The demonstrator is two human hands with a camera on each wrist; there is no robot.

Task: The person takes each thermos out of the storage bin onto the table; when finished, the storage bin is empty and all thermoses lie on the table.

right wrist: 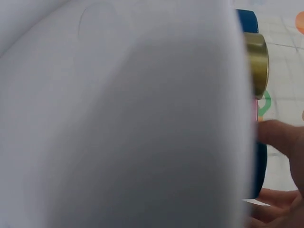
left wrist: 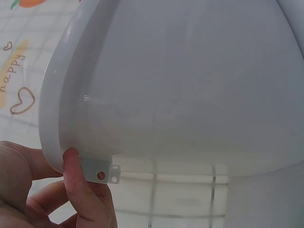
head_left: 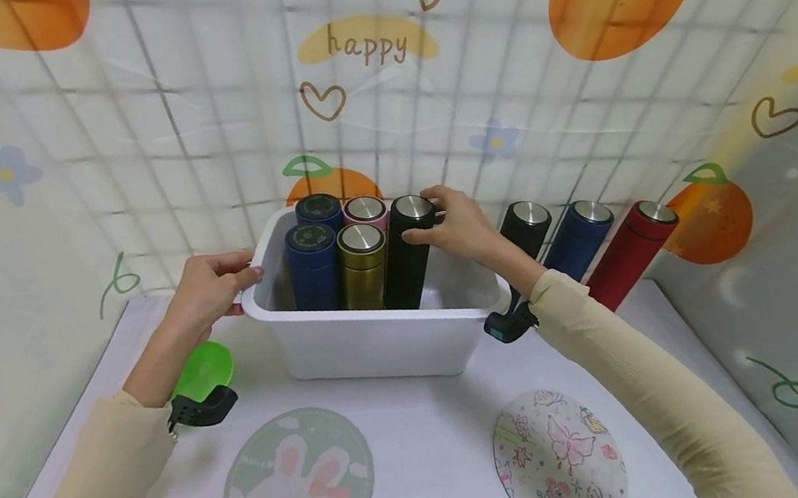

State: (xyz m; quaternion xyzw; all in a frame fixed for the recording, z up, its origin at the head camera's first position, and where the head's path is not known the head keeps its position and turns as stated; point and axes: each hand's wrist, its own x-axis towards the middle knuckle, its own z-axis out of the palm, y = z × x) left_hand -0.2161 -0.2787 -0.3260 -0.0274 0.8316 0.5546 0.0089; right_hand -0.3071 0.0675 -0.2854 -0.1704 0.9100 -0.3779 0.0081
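A white plastic bin (head_left: 373, 341) stands on the table with several thermos bottles upright inside. My left hand (head_left: 204, 293) pinches the bin's left rim, and the left wrist view shows its fingers (left wrist: 76, 178) at the rim's edge. Inside the bin, on the right of the group, my right hand (head_left: 468, 227) holds a black thermos (head_left: 404, 265) near its top, thumb on one side and fingers behind. Beside that thermos are a gold thermos (head_left: 362, 266), a pink one (head_left: 365, 210) and two blue ones (head_left: 314, 268). The bin wall hides much of the right wrist view.
Right of the bin lean a black thermos (head_left: 528, 223), a blue thermos (head_left: 581, 238) and a red thermos (head_left: 634, 252). A green bowl (head_left: 206, 368) sits under my left forearm. In front lie a round rabbit mat (head_left: 298, 489) and a butterfly mat (head_left: 559, 459). A wire grid (head_left: 227, 95) stands behind.
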